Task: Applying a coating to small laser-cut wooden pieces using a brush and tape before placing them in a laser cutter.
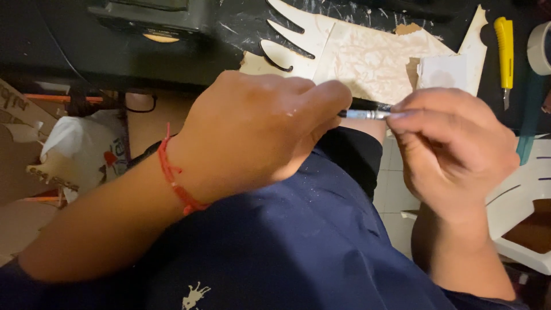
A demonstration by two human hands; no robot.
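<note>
Head view: over a lap in dark blue cloth (298, 241), two bare hands meet on a slim silver-and-black tool (367, 113), likely a craft knife or brush, held level between them just short of the black worktop's (189, 57) edge. The left hand (252, 129), a red cord bracelet (175, 178) at its wrist, curls over the dark end; the right hand (453, 146) pinches the metal end, as if steadying it. Both ends vanish under fingers. At 12 o'clock lies a pale cut-out board (367, 54); at 2 o'clock a yellow utility knife (504, 49) and a tape roll (540, 49), cropped by the frame
</note>
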